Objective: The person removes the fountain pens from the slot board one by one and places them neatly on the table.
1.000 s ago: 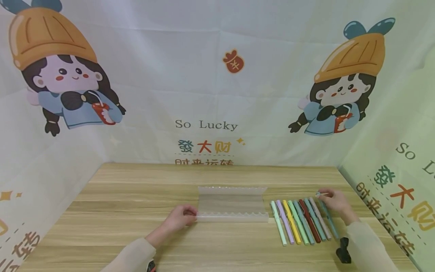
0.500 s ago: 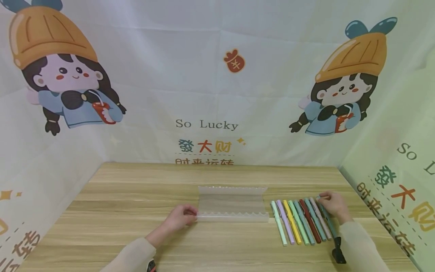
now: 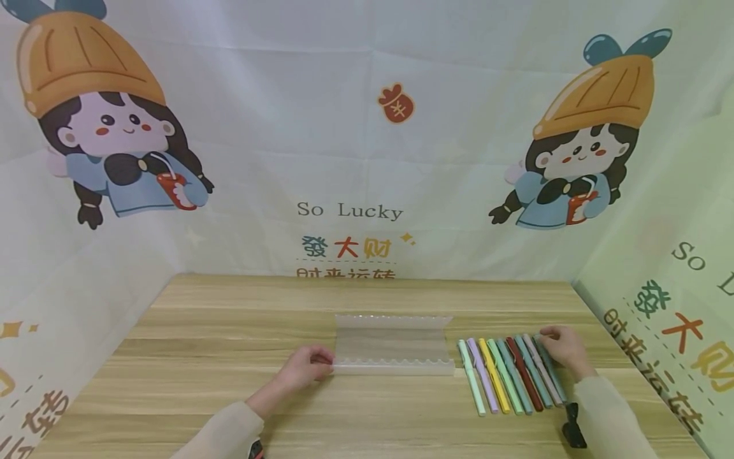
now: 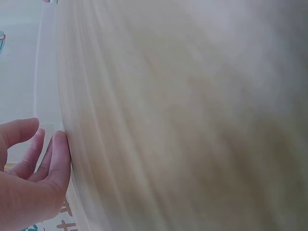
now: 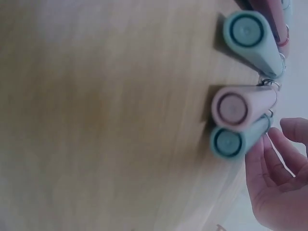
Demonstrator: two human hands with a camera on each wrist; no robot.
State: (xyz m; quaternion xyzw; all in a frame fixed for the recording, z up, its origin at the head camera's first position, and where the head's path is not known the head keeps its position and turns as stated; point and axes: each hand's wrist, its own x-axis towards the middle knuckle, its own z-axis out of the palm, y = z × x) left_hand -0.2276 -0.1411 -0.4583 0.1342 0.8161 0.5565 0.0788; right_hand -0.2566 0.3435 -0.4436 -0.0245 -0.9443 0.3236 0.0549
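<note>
A clear plastic pen case (image 3: 395, 368) with scalloped edges lies unfolded on the table. My left hand (image 3: 306, 368) touches its left end; in the left wrist view the left fingers (image 4: 60, 149) are extended, thumb apart from them. To the right of the case, several capped pens (image 3: 497, 376) in mint, lavender, yellow, green, teal, dark red and greyish pink lie side by side. My right hand (image 3: 566, 350) is at the cap end of the rightmost teal pen (image 5: 228, 143). Its straight fingers touch that pen, which lies against the pink pen (image 5: 233, 108).
The wooden table (image 3: 229, 319) ends at a printed cloth backdrop (image 3: 367, 159) behind and on both sides. A black wrist-worn device (image 3: 573, 426) hangs by the right sleeve, close to the pens' near ends.
The rightmost teal pen has moved left against the pink one, with my right hand moving along. Half a second ago a small gap still showed. My left hand and the case stay put.
</note>
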